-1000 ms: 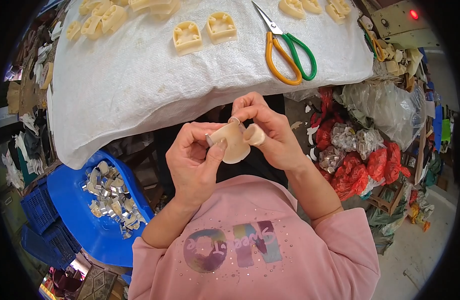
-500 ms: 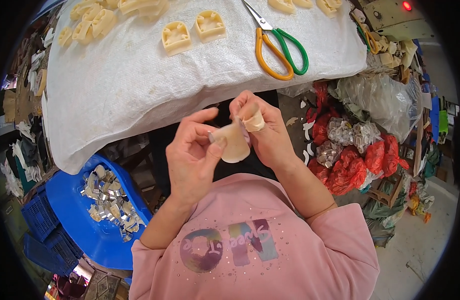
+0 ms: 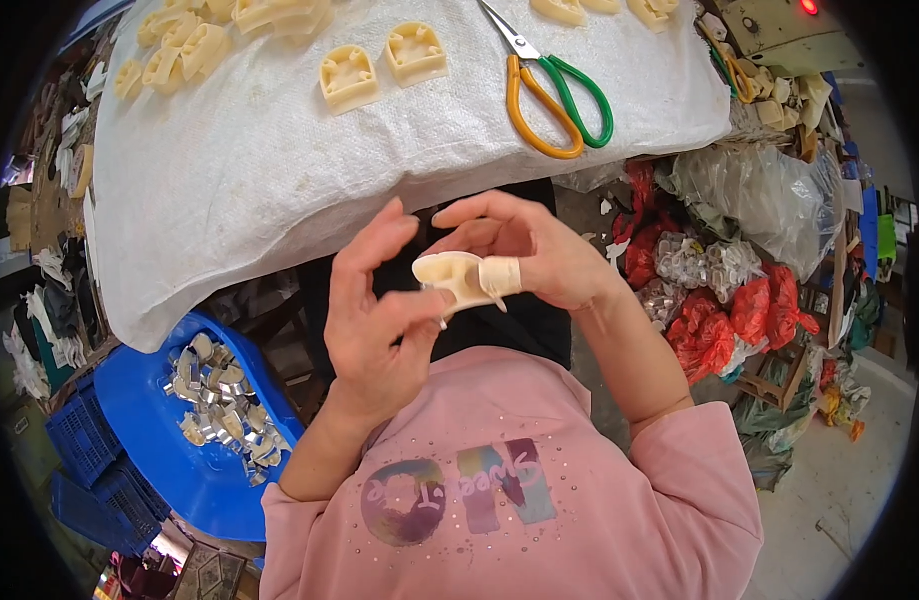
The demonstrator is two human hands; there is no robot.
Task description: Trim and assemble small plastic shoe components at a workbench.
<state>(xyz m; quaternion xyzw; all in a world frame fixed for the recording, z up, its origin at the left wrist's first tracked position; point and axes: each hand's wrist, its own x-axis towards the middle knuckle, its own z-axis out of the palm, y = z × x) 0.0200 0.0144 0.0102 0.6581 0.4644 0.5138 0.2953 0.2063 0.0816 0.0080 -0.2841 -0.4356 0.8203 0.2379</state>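
Above my lap, my left hand (image 3: 372,315) and my right hand (image 3: 528,245) hold a cream moulded D-shaped piece (image 3: 448,268) between them. Its hollow side faces up. The left thumb presses against the near side of the piece, with the left index finger raised off it. My right thumb, wrapped in cream tape, lies at the right side, while the other right fingers curve behind; some fingertips are hidden. Similar D-shaped pieces (image 3: 349,78) lie on the white cloth (image 3: 230,180) beyond my hands, next to scissors (image 3: 545,95) with orange and green handles.
At lower left a blue basin (image 3: 160,440) holds many shiny metal-edged scraps (image 3: 220,390). Blue crates (image 3: 85,430) stand beside it. Red plastic bags (image 3: 700,335) and clear bags (image 3: 760,200) are heaped at right. More cream pieces (image 3: 185,45) are piled at far left of the cloth.
The piece has been turned: its smooth outer face showed before, and its hollow now shows. My right hand has rotated, with its wrist moving right and its fingers arching over behind the piece.
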